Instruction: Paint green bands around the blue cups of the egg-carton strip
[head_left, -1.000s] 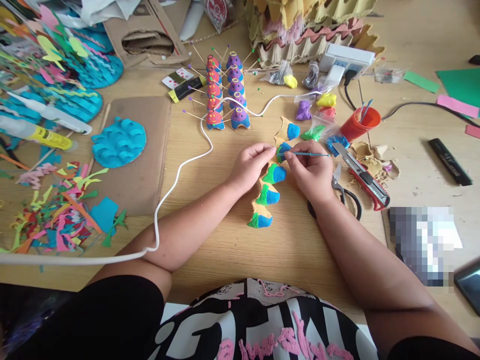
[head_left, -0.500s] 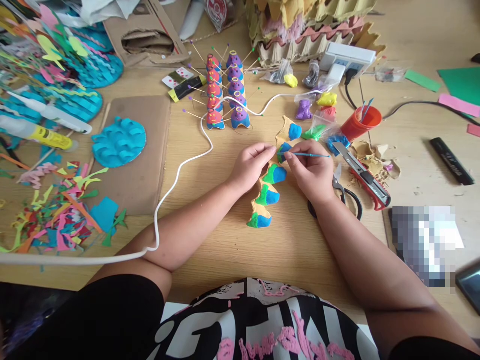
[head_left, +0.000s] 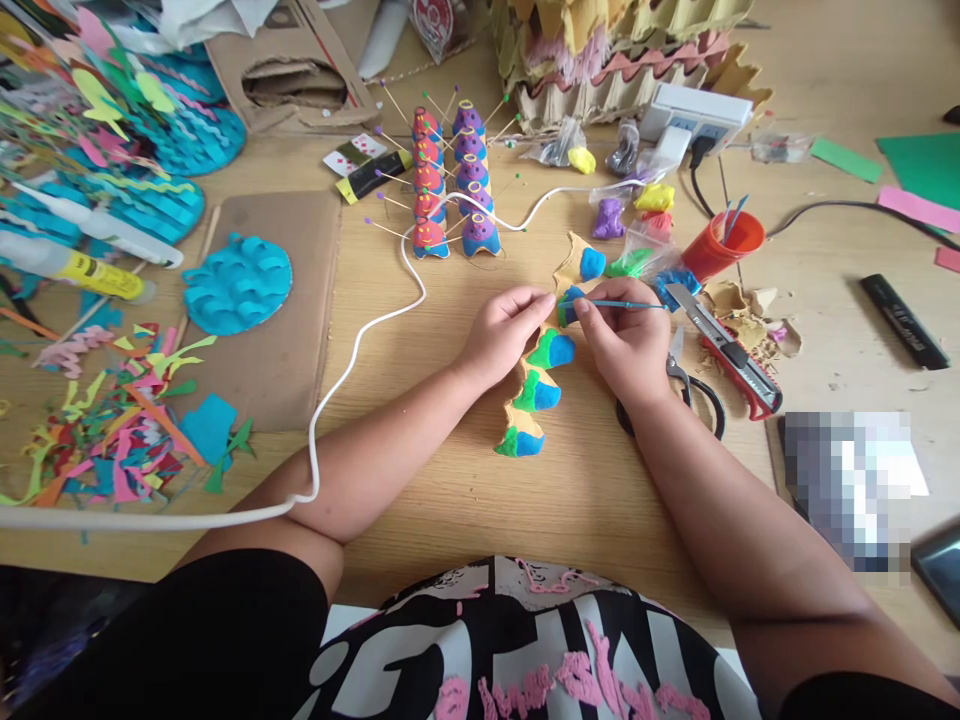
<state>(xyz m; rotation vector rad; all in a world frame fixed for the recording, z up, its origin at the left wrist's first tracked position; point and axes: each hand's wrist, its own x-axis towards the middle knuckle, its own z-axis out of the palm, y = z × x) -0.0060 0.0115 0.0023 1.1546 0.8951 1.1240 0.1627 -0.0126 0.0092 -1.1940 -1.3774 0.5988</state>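
Note:
An egg-carton strip (head_left: 517, 408) with green and blue clay on its cups lies at a slant on the table. My left hand (head_left: 506, 335) pinches the strip's left edge between thumb and fingers, near the second cup from the top. My right hand (head_left: 626, 335) is closed on a thin blue stick (head_left: 619, 304), whose left end reaches the blue and green clay of that same cup. The topmost cup (head_left: 591, 263) carries blue clay only. The exact contact of the stick's tip is too small to make out.
Scissors (head_left: 707, 405) and a box cutter (head_left: 727, 345) lie right of my right hand, below a red cup (head_left: 724, 245). Painted carton figures (head_left: 429, 180) stand behind. A white cable (head_left: 360, 345) crosses my left forearm. Paper scraps (head_left: 135, 440) cover the left side.
The blue stick and my right hand have shifted slightly right, and the stick lies at a slightly different angle. The strip has moved very slightly right. My left hand keeps its pinch.

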